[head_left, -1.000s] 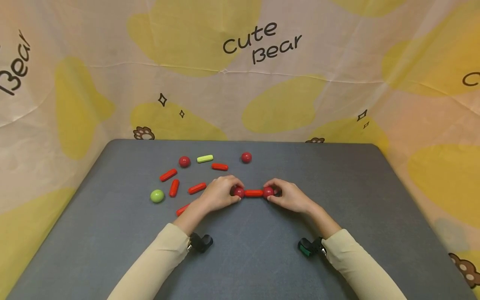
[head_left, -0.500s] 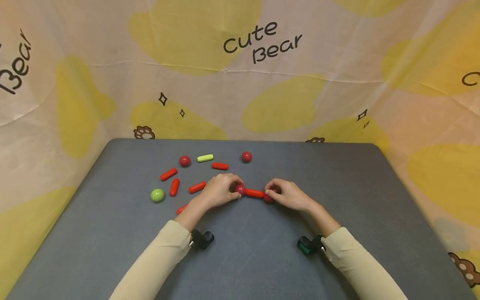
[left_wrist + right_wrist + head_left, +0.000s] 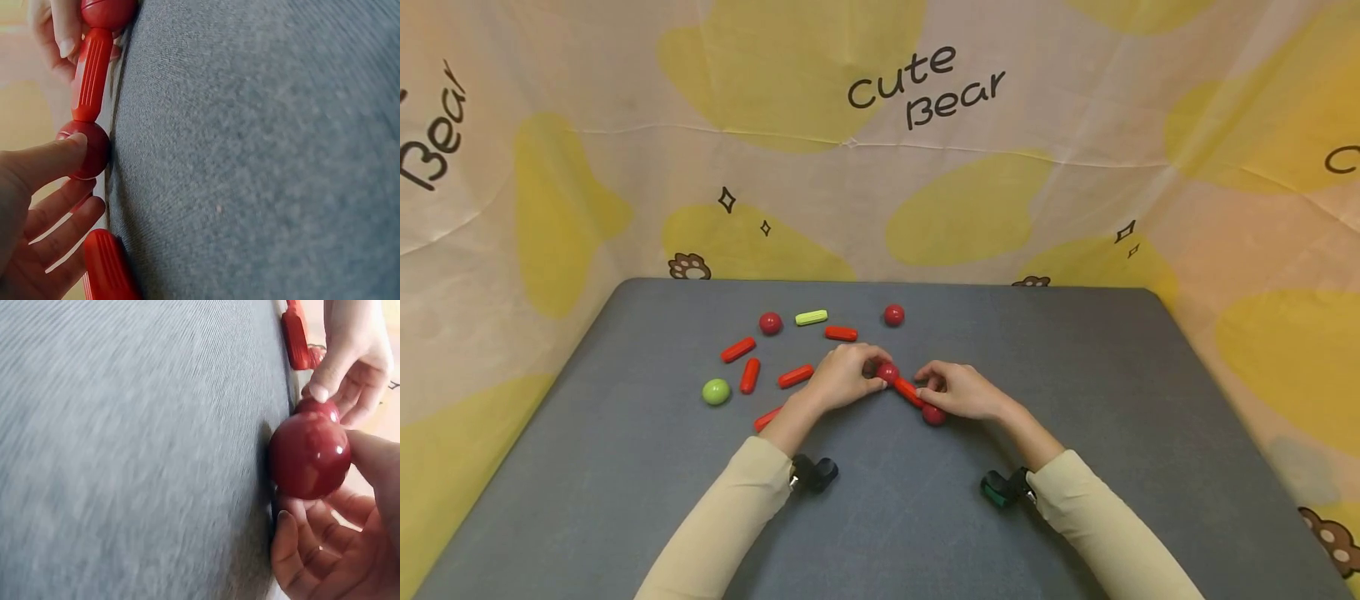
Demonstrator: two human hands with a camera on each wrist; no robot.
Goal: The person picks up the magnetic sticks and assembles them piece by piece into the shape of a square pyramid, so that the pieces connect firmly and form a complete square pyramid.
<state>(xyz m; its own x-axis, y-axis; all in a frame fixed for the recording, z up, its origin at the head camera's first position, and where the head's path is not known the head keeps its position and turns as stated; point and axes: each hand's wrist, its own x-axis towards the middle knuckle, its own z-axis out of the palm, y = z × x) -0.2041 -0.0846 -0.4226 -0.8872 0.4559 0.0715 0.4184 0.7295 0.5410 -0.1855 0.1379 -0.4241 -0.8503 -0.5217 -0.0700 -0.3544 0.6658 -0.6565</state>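
Note:
Two red balls are joined by a red ridged stick (image 3: 907, 391) into a dumbbell shape, lying slanted on the grey table. My left hand (image 3: 841, 379) pinches the far-left ball (image 3: 888, 372) between thumb and fingers; the left wrist view shows the thumb pressed on this ball (image 3: 94, 150). My right hand (image 3: 967, 392) holds the stick near its other end, thumb across it, just beyond the near ball (image 3: 934, 415). In the right wrist view that near ball (image 3: 310, 456) stands in front and hides most of the stick.
Left of my hands lie several loose red sticks (image 3: 749, 376), a yellow-green stick (image 3: 811, 317) and a green ball (image 3: 716, 392). Two more red balls, one left (image 3: 770, 323) and one right (image 3: 893, 315), rest farther back. A printed cloth (image 3: 970, 208) hangs behind the table.
The joined piece has turned from level to slanted, its left ball moving away and its right ball coming nearer. My right hand has shifted from the right ball onto the stick.

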